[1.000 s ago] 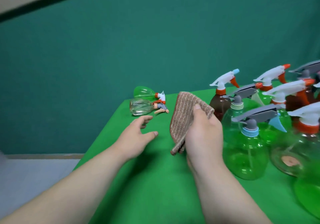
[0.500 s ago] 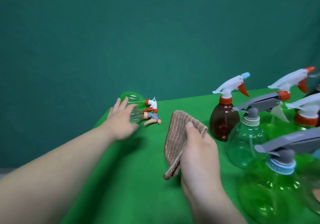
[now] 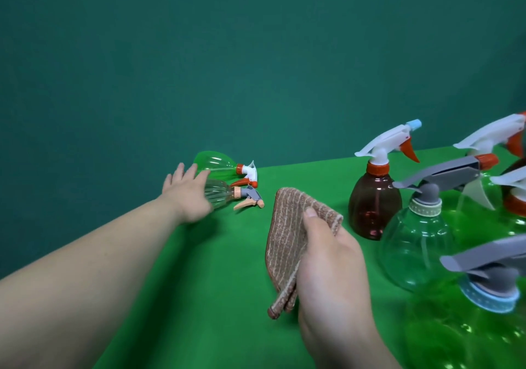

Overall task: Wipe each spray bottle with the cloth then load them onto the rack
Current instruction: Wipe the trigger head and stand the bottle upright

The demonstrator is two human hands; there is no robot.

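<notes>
Right hand (image 3: 333,266): grip clenched round a folded brown striped cloth (image 3: 287,226), thumb on top, over the green surface (image 3: 213,283). Left hand (image 3: 186,195), far left of the cloth: grip released, straight fingers laid on a clear spray bottle (image 3: 217,195) lying on its side, with a lying green bottle (image 3: 216,162) just beyond. Right of the cloth: upright brown bottle (image 3: 373,203).

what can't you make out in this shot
Head view only:
- Rack: not in frame at all.
- Clear ribbed plastic spray bottle lying on its side: base hidden under the left hand.
- Right hand: fingers hidden behind the brown striped cloth; only the thumb shows.
- Green plastic bottle with grey trigger, bottom right: cut off by the right and bottom edges, blurred.
</notes>
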